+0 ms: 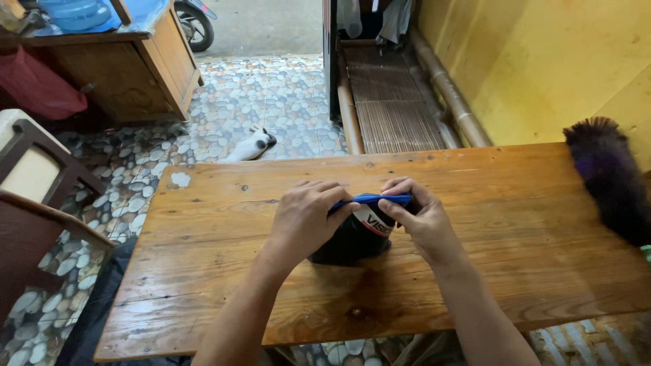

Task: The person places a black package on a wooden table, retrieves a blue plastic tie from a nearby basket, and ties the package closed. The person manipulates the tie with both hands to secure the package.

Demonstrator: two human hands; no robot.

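- Seen from above, a long wooden surface (224, 285) runs across the view, with both bare hands meeting near its middle.
- Far left, beside the surface, stand a dark wooden chair (30, 203) with a pale seat and, further back, a wooden cabinet (129, 74) with a blue tub (74, 13) on top.
- Beyond the surface's far edge, a white cat (249, 146) lies on a floor (224, 108) patterned like pebbles.
- Left of centre, the left hand (305, 217) rests on the surface, its fingers curled over the left end of a flat blue strip (376, 199); this grip is closed on the strip.
- At the centre, a black pouch (352, 237) with a white and red label stands on the surface between the two hands, the blue strip running along its top edge.
- Just right of the pouch, the right hand (420, 220) pinches the right end of the blue strip between thumb and fingers, so this grip is closed on it too.
- Behind, a bamboo bench (393, 102) runs along a yellow wall (542, 61).
- Far right, a dark feather duster (610, 176) lies on the surface, well apart from the hands.
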